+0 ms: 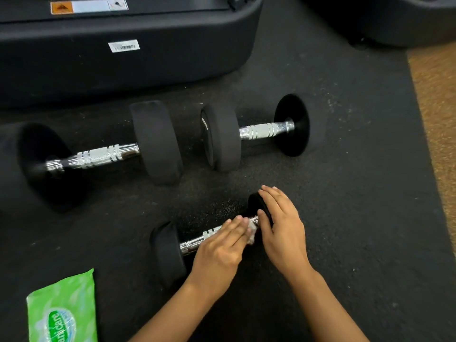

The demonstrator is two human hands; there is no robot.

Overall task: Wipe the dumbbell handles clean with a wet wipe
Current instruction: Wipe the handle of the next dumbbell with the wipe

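Observation:
A small dumbbell with black ends and a chrome handle lies on the floor in front of me. My left hand presses a white wet wipe against the right part of that handle; most of the wipe is hidden under my fingers. My right hand lies over the dumbbell's right black end and holds it. Two bigger dumbbells lie farther back: one at the left and one at the right, both with bare chrome handles.
A green pack of wet wipes lies at the lower left on the black rubber mat. A large black machine base stands behind the dumbbells. Brown carpet borders the mat on the right.

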